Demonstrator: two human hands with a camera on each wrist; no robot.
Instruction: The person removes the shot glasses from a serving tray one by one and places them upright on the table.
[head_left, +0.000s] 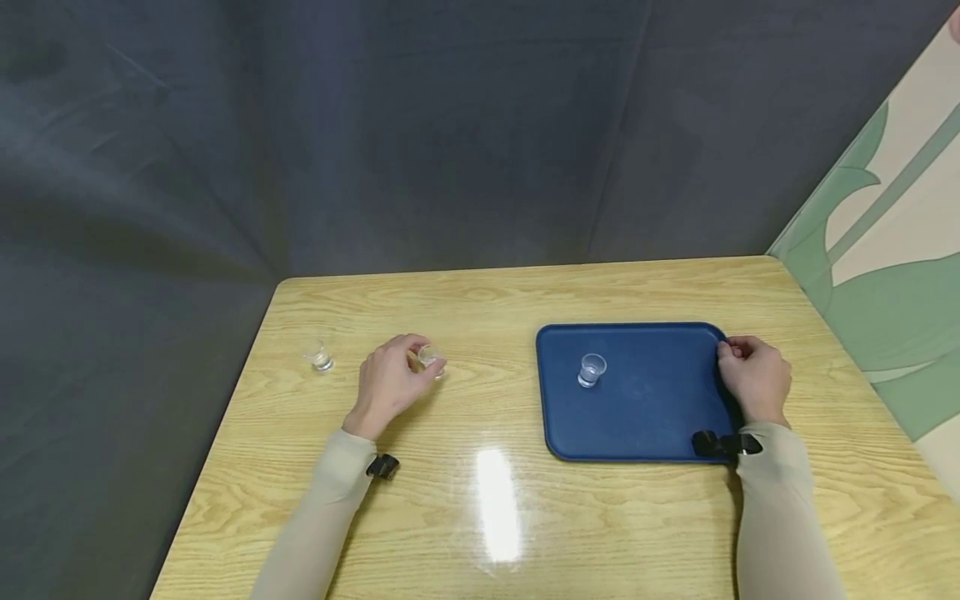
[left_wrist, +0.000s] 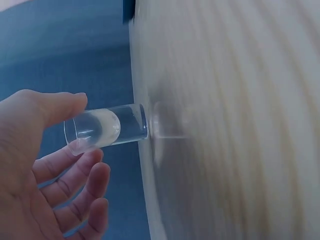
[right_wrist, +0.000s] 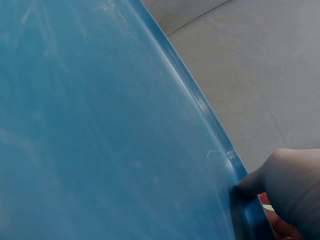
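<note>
Our left hand pinches a glass near its rim, at or just above the table; our right hand grips the tray. We'd best pinch lightly, keep the glass upright and hold the tray steady.

left fingers | pinch clear cup | wooden tabletop just beside cup
</note>
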